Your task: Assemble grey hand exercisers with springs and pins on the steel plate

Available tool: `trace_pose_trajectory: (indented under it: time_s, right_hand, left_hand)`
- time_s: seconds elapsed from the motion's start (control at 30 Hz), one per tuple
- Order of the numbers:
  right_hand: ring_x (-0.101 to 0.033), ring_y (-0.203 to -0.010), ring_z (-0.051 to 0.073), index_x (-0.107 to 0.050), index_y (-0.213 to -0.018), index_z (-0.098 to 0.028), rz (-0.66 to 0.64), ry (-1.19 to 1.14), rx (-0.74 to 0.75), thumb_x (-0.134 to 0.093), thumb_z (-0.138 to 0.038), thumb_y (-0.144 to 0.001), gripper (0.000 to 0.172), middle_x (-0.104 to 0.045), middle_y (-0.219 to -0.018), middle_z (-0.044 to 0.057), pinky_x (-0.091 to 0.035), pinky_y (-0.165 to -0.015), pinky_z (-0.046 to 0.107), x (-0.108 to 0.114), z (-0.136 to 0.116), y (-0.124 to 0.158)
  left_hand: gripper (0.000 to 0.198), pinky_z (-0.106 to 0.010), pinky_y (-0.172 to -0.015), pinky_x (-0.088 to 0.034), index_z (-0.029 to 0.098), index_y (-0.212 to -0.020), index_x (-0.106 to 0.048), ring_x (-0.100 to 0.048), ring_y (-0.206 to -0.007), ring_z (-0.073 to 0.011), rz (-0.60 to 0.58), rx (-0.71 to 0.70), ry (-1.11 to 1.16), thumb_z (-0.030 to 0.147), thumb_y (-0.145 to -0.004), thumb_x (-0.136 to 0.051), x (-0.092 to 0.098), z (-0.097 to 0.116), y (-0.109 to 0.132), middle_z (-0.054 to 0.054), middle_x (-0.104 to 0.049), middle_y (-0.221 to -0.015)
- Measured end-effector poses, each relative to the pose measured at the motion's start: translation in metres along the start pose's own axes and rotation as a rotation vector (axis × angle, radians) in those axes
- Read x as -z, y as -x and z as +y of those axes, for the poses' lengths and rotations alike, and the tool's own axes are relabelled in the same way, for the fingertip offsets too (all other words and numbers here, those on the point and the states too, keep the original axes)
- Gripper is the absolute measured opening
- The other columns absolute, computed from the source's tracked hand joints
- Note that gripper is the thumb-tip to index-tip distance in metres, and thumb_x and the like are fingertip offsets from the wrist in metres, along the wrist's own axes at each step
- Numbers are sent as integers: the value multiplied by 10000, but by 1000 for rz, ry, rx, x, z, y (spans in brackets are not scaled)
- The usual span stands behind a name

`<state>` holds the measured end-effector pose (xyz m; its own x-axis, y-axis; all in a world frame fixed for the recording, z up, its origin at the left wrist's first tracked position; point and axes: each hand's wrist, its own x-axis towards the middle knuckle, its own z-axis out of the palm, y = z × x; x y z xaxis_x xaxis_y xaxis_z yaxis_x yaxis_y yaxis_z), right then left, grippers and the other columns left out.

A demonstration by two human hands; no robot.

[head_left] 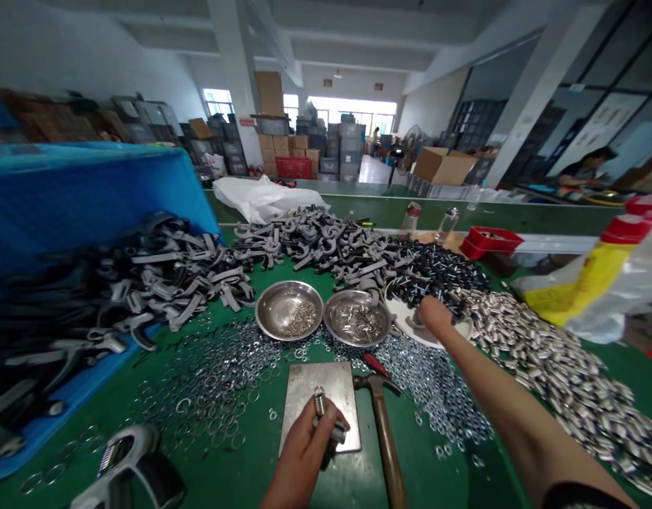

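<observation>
The left hand (306, 440), at the lower centre of the frame, is closed in a grip on a coil spring (319, 401) and a grey part (337, 430). Both are held over the flat metal plate (299, 393) on the green surface (241, 470). The spring's long axis runs up the frame — its looped end points toward the upper edge, away from the palm. The grey part projects to the right of the fingers.

The right hand (436, 316) is at the white dish (402, 311), right of centre, well apart from the spring. From this hand, the spring lies toward the lower left — the left hand is nearer. The right fingers are hidden; their grip cannot be determined. The hammer (380, 420) lies just right of the plate, handle toward the lower edge.
</observation>
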<state>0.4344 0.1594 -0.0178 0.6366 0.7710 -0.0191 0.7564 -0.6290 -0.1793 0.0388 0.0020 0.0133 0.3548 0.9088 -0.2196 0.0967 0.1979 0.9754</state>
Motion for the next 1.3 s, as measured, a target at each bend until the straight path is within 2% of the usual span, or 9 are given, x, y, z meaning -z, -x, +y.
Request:
trace_pose_trajectory:
  time_s: [0.33, 0.53, 0.63, 0.77, 0.83, 0.9, 1.07, 1.2, 1.3]
  right_hand:
    - [-650, -1044, 233, -603, -1221, -161, 37, -33, -57, -622, -352, -947, 335, -647, -1201, 88, -539, -902, 465, 21, 4, 9]
    - [-556, -1204, 452, -623, -1067, -118, 126, -229, 141, -585, -264, -928, 205, -625, -1173, 293, -439, -938, 609, 51, -9, 32]
    - [-621, -1126, 406, -558, -1161, -154, 136, -422, 248, -512, -362, -960, 293, -664, -1092, 277, -453, -940, 557, 63, -22, 84]
    - [-725, -769, 231, -430, -1293, -266, -103, -719, 467, -548, -468, -936, 427, -738, -954, 83, -585, -760, 396, 50, -50, 220]
    - [-717, -742, 211, -450, -1224, -275, -300, -1128, 526, -574, -452, -932, 364, -716, -1054, 88, -602, -732, 403, 36, -67, 287]
    - [-714, -801, 213, -486, -1165, -276, -305, -1276, 508, -600, -412, -929, 295, -699, -1055, 76, -607, -727, 384, 21, -82, 332]
    - [-664, -983, 236, -586, -1108, -263, -33, -1054, 655, -629, -298, -922, 194, -666, -1063, 73, -569, -845, 381, 6, -91, 355]
    - [-663, -917, 210, -592, -1105, -253, -77, -897, 884, -592, -226, -940, 167, -674, -1006, 58, -568, -795, 334, 14, -79, 351]
    - [-650, -950, 215, -590, -1142, -256, -81, -816, 998, -568, -197, -952, 200, -675, -1031, 65, -553, -841, 358, 22, -70, 347]
  left_hand:
    - [457, -291, -734, -474, 171, -874, -619, -606, -770, -181, 26, -41, 125, 608, -928, -495, 12, 4, 11, -74, -672, -861]
    - [404, -267, -710, -446, 152, -902, -606, -553, -753, -146, 179, -20, 450, 548, -933, -537, 27, -1, 19, -57, -644, -878]
    - [381, -256, -700, -437, 146, -903, -588, -527, -732, -123, 245, -28, 598, 527, -916, -583, 33, -4, 19, -46, -630, -886]
    - [377, -255, -704, -441, 139, -901, -590, -537, -743, -127, 233, -55, 571, 514, -932, -563, 28, -6, 21, -54, -628, -883]
    - [379, -266, -725, -456, 143, -916, -599, -557, -765, -143, 210, -68, 501, 515, -948, -531, 22, -6, 24, -59, -630, -885]
    - [365, -280, -765, -474, 155, -955, -600, -579, -816, -162, 197, -86, 459, 511, -954, -520, 16, -5, 28, -62, -634, -915]
    - [365, -298, -819, -482, 166, -979, -594, -591, -874, -184, 185, -111, 394, 520, -953, -508, 19, -2, 39, -51, -638, -933]
    - [406, -296, -787, -469, 169, -939, -608, -591, -835, -191, 222, -102, 232, 554, -953, -480, 34, 0, 45, -45, -643, -890]
    - [399, -307, -812, -464, 172, -943, -619, -582, -855, -197, 129, -147, 114, 549, -950, -485, 41, 6, 49, -50, -646, -895]
